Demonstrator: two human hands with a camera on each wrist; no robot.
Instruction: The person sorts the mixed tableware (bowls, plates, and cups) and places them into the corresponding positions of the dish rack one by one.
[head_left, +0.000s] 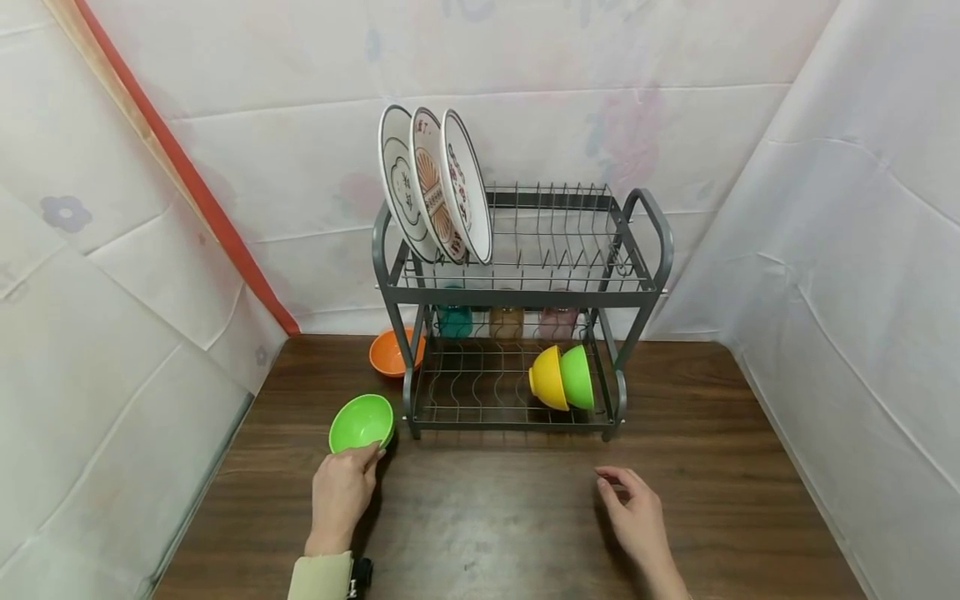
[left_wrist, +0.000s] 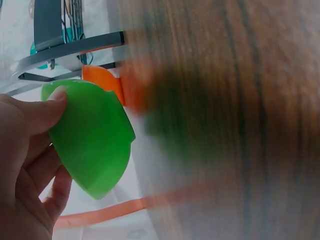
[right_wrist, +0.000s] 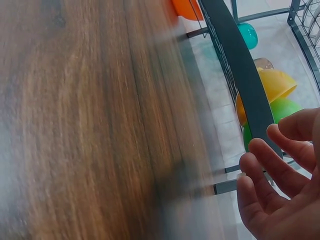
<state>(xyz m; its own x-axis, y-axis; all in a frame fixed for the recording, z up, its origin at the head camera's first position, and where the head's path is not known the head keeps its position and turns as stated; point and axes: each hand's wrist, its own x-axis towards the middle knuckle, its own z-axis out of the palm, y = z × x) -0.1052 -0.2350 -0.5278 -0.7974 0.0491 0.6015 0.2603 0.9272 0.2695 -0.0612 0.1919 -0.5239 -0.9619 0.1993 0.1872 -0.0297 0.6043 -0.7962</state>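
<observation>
My left hand pinches the near right rim of a green bowl, left of the dish rack's front corner. In the left wrist view the thumb lies on one side of the green bowl and the fingers curl behind it. Over the table in front of the rack's right side, my right hand holds nothing, its fingers loosely bent. The right wrist view shows these fingers apart from one another. An orange bowl sits behind the green one, beside the rack's left leg.
A two-tier dark dish rack stands at the back of the wooden table. Three patterned plates lean upright at its upper left. Below are a yellow bowl, another green bowl, and teal, amber and pink cups.
</observation>
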